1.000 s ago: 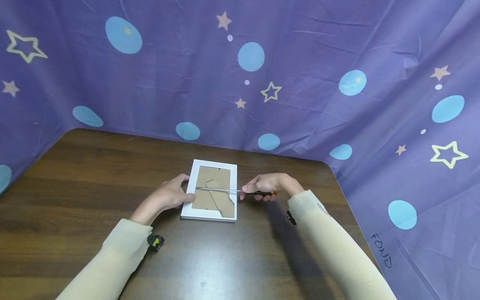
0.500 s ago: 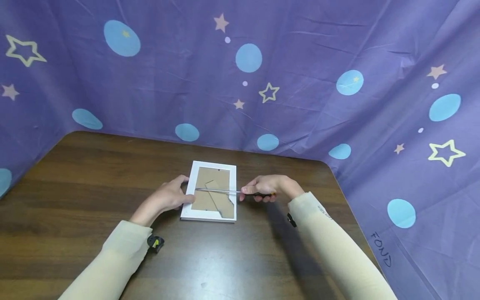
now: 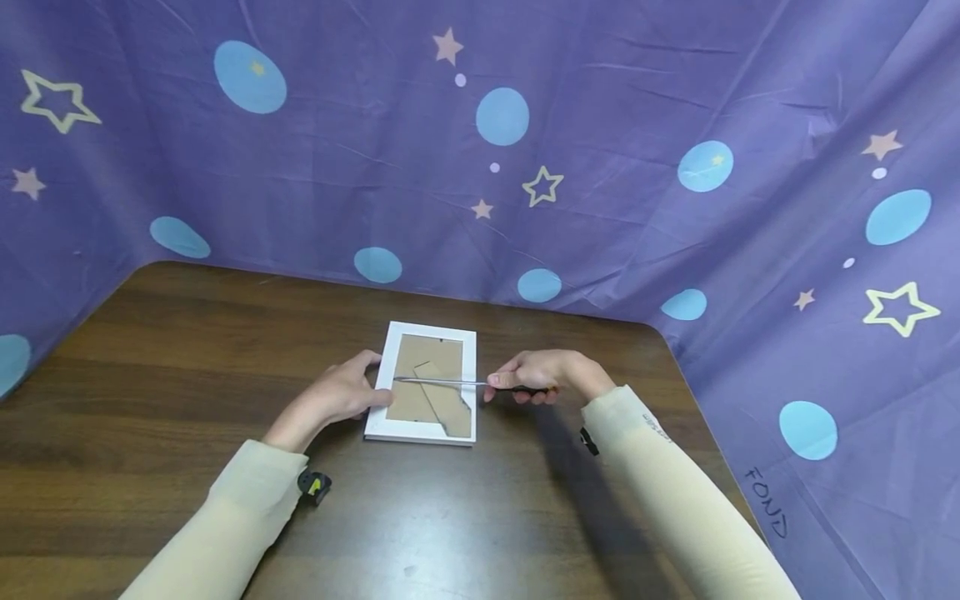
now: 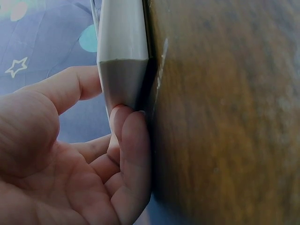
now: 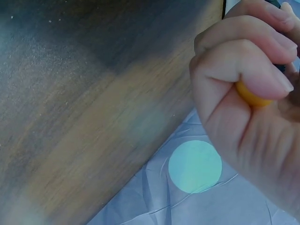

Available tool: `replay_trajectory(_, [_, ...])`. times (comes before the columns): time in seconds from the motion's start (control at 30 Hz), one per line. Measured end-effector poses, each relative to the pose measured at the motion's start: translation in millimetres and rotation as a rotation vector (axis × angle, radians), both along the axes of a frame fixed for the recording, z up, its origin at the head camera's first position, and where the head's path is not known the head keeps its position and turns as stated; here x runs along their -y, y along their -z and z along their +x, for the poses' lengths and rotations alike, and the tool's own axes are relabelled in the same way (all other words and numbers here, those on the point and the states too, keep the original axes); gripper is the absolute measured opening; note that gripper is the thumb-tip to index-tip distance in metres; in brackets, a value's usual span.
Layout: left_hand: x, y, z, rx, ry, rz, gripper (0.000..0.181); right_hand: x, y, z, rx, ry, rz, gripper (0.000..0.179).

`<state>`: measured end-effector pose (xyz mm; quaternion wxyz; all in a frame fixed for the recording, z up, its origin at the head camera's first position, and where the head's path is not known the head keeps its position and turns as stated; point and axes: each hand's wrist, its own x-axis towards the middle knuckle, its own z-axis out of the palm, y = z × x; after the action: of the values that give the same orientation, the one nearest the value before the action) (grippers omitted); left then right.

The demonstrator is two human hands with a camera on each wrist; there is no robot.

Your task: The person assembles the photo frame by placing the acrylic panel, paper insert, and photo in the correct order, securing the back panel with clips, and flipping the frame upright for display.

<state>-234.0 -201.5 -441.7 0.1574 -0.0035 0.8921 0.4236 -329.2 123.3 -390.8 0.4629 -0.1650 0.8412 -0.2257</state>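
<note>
A white picture frame [image 3: 420, 431] lies face down on the table, its brown backing board [image 3: 401, 400] and folded stand [image 3: 442, 396] facing up. My left hand [image 3: 337, 393] grips its left side, thumb on the border; in the left wrist view, the fingers [image 4: 133, 159] curl against the side edge [image 4: 124, 77]. From the right, my right hand [image 3: 536, 371] holds a screwdriver [image 3: 457, 382] by its black handle. Its metal shaft crosses the backing, and the tip is at the left inner edge. In the right wrist view, the handle's yellow end [image 5: 253, 96] shows beneath curled fingers.
The brown wooden table [image 3: 187, 367] reaches back to a purple curtain [image 3: 615, 92] with stars and blue dots, which also rises on the left and right. Small dark devices sit at both wrists, the left wrist device [image 3: 313, 486] showing more plainly.
Both hands, the frame and the screwdriver keep nearly the same places. The whole head view shifts very slightly.
</note>
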Motion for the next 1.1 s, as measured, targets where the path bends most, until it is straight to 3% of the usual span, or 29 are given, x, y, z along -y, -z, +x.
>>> replay_trajectory(0.3, [2.7,-3.4,0.3,-0.003,0.002,-0.001,0.079,3.0,1.8,2.1,-0.023,0.006,0.005,0.034])
replay_trajectory(0.43, [4.5,-2.5,0.8,-0.002,0.003,-0.002,0.078,3.0,6.0,5.8,-0.017,0.024,-0.019,0.034])
replay_trajectory(0.53, [5.5,-0.6,1.4,0.0,0.002,0.004,0.078,2.6,6.7,8.8,-0.064,0.008,-0.079,0.035])
replay_trajectory(0.7, [5.8,2.2,2.3,0.001,-0.003,0.009,0.078,-3.3,1.3,15.3,-0.311,-0.144,-0.164,0.038])
replay_trajectory(0.83, [2.7,1.8,3.4,-0.007,0.002,0.009,0.078,-15.0,-9.7,23.7,-0.534,-0.23,-0.134,0.038])
replay_trajectory(1.1, [0.4,0.5,0.5,-0.002,0.004,0.015,0.081,-23.5,-54.1,50.0,-0.821,-0.449,-0.119,0.021])
